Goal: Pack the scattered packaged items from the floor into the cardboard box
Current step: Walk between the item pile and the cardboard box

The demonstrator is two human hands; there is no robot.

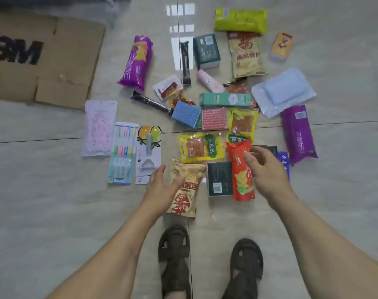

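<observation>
Several packaged items lie scattered on the tiled floor. My left hand (pixel 162 186) reaches over the left edge of a beige chip bag (pixel 184 197), fingers relaxed, thumb touching the bag. My right hand (pixel 265 167) hovers over a red chip bag (pixel 241 178), fingers loosely curved, holding nothing. Between the two bags lies a dark green box (pixel 219 179). A yellow snack pack (pixel 201 146) sits just beyond. The flattened cardboard box (pixel 54 65), printed 3M, lies at the far left.
A toothbrush pack (pixel 122 152), a peeler card (pixel 149 154) and a pink pouch (pixel 99 128) lie left of the pile. Purple bags (pixel 136 61) (pixel 299 134), a green bag (pixel 241 20) and a clear pouch (pixel 283 91) lie farther out. My sandalled feet (pixel 175 260) stand below.
</observation>
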